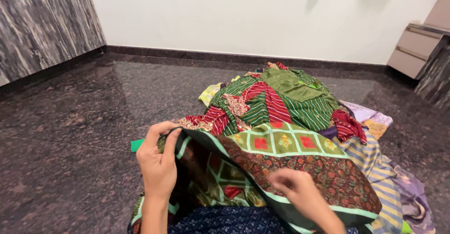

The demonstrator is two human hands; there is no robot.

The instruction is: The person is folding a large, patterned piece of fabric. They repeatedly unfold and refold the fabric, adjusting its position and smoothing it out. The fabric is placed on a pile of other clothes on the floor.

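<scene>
Patterned cloth (300,161) draped over the lap, right in front of the body: dark brown floral field, pale green border stripe, and a band of green squares with red and yellow motifs along the upper fold. Inner side showing green check with red patches. Folded edge running from upper left down to lower right.

Left hand (158,161) raised at the cloth's left corner, fingers pinched on the edge, thumb pressed against the fold. Right hand (300,192) lying on the brown floral part near the lower border, blurred; fingers curled down onto the fabric, but cannot tell whether gripping or only pressing.

Just behind, touching the cloth, a heap of clothes (281,100) on the floor: green and red striped pieces on top, a yellow bit at the left, lilac and striped yellow-grey fabric trailing to the right. Small green scrap (137,145) just left of the left hand.

Dark speckled stone floor (70,121) underneath. White wall (225,13) behind, grey streaked cabinet (37,23) at far left, beige drawers (415,49) at far right.
</scene>
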